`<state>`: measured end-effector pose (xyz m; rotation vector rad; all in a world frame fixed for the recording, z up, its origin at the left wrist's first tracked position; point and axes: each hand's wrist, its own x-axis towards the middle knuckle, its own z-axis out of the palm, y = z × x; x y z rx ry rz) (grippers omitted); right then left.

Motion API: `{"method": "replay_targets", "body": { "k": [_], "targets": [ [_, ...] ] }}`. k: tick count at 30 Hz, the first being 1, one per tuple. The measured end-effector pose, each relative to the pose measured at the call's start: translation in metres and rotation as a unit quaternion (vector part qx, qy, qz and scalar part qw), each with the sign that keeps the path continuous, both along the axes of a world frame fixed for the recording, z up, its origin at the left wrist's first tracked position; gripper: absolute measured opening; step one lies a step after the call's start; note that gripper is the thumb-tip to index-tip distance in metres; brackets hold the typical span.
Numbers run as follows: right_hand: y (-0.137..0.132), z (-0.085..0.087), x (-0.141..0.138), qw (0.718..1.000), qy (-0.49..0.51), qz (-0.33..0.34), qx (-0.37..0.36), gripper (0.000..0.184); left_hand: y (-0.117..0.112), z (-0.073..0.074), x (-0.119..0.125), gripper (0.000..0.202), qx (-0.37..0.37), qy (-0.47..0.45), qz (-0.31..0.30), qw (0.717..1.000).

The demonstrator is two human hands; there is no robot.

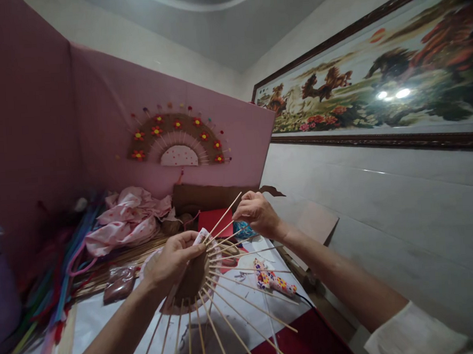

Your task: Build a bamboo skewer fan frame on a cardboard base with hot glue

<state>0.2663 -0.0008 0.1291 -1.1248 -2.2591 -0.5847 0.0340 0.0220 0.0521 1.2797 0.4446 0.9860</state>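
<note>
My left hand (170, 263) is closed on the round hub of a stick fan frame (195, 281), a cardboard disc with several thin wooden skewers (244, 304) radiating outward and down. My right hand (258, 213) is held above and to the right, fingers pinched round the upper end of one skewer (226, 215) that sticks up from the hub. A flower-patterned glue gun (273, 281) lies on the table just under the sticks.
A finished brown fan with red flowers (178, 140) hangs on the pink board. Pink cloth (127, 221), coloured pipe cleaners (65, 262), a red sheet (215, 221) and brown felt (205, 197) lie behind. A framed horse picture (375, 83) fills the right wall.
</note>
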Motion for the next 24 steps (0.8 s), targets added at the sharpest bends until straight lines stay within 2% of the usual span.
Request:
{"method": "replay_targets", "body": {
  "k": [4,7,10,13,18,24],
  "targets": [
    [-0.004,0.003,0.002,1.000,0.010,0.022,0.001,0.011,0.001,-0.001,0.001,0.019,-0.006,-0.005,0.010,1.000],
    [-0.008,0.006,0.012,0.990,0.136,0.012,0.044,0.013,0.003,-0.002,-0.001,0.019,-0.022,0.007,0.016,1.000],
    [-0.007,0.003,0.028,0.942,0.336,-0.022,0.017,0.014,0.005,-0.003,-0.003,0.018,-0.030,0.012,0.016,0.999],
    [-0.005,-0.007,0.044,0.893,0.444,-0.047,-0.056,0.027,0.006,-0.004,-0.004,0.020,-0.039,0.012,0.011,0.999],
    [-0.006,-0.015,0.045,0.867,0.472,-0.051,-0.150,0.043,0.007,-0.008,-0.001,0.019,-0.021,0.027,0.015,0.999],
    [0.000,-0.006,0.031,0.870,0.438,-0.030,-0.224,0.031,0.003,-0.010,0.007,0.022,-0.012,0.004,0.006,1.000]
  ]
}}
